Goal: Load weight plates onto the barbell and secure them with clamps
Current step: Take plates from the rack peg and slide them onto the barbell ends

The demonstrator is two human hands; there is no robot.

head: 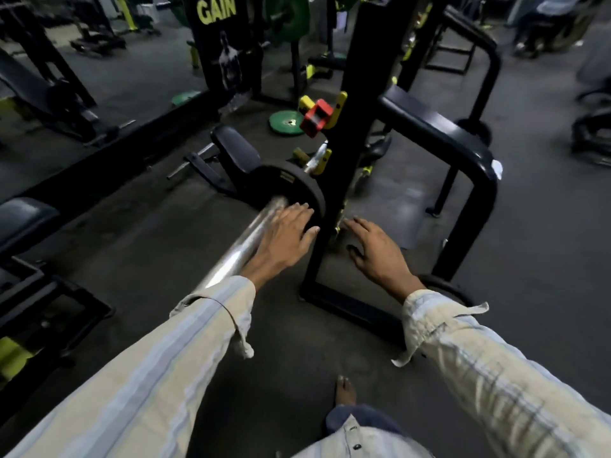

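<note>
A chrome barbell sleeve (231, 256) runs from the lower middle up to a black rack upright (350, 143). A black weight plate (287, 185) sits on the sleeve close to the rack. My left hand (281, 236) lies flat over the sleeve with its fingertips against the plate's near face, fingers spread. To the right of the upright, my right hand (377, 252) hovers with fingers apart and holds nothing. A red clamp (315, 118) hangs on a yellow peg of the rack, above the plate.
A green plate (286, 123) lies on the floor behind the rack, and another black plate (446, 289) lies by the rack's base under my right wrist. A padded bench (234, 150) stands beyond the bar. A black safety frame (463, 143) rises at right. My bare foot (345, 390) is below.
</note>
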